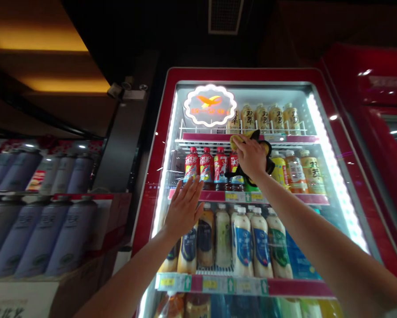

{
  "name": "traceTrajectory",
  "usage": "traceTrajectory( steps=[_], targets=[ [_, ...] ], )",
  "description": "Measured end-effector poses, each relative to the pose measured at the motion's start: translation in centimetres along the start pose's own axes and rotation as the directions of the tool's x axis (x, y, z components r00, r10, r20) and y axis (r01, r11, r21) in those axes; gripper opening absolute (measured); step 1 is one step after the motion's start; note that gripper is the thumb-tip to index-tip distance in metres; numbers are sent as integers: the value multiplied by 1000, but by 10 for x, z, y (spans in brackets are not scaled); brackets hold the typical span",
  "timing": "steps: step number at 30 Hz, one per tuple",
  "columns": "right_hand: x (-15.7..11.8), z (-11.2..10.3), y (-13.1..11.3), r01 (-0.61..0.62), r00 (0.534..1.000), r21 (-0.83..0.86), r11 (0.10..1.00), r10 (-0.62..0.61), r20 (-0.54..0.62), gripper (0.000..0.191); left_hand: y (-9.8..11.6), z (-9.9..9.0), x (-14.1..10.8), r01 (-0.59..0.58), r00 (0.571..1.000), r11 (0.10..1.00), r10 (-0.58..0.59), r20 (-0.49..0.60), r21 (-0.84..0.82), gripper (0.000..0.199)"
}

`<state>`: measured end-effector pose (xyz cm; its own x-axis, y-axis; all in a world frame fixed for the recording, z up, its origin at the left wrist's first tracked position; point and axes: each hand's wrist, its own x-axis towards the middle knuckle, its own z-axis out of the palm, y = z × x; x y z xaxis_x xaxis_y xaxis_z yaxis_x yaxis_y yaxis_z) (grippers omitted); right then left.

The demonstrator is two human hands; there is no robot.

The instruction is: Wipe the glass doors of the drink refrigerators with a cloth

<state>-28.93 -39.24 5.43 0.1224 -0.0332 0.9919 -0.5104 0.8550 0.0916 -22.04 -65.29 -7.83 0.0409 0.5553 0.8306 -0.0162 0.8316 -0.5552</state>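
Note:
A red-framed drinks fridge with a glass door (267, 92) stands before me, its shelves of bottles lit from both sides. My right hand (251, 157) presses a yellow and black cloth (267, 152) against the glass, in front of the upper shelves. Bunched folds of the cloth stick out around the fingers. Lower and to the left, my left hand (184, 207) is raised with its fingers stretched out, holding nothing. It is close to the glass; whether the palm touches it I cannot tell. Red-capped bottles (206, 165) show behind the glass between the hands.
Large purple-grey bottle shapes (74, 234) stand in rows on a display at the left. A dark pillar (119, 145) rises beside the fridge, with a small camera (115, 90) near its top. Another red cabinet (380, 75) adjoins at the right.

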Motion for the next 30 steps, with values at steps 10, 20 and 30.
traceTrajectory(
  steps=[10,20,30],
  targets=[
    [-46,-14,-29,381,900,148,913,-403,166,39,-29,-35,-23,-68,993,997,65,98,24,65],
    [-13,21,-117,158,983,65,985,-163,82,47,-46,-75,-53,26,998,994,-31,54,104,58],
    [-8,25,-105,203,976,164,965,-213,42,39,-41,-84,-72,30,999,994,-33,28,104,61]
  ],
)
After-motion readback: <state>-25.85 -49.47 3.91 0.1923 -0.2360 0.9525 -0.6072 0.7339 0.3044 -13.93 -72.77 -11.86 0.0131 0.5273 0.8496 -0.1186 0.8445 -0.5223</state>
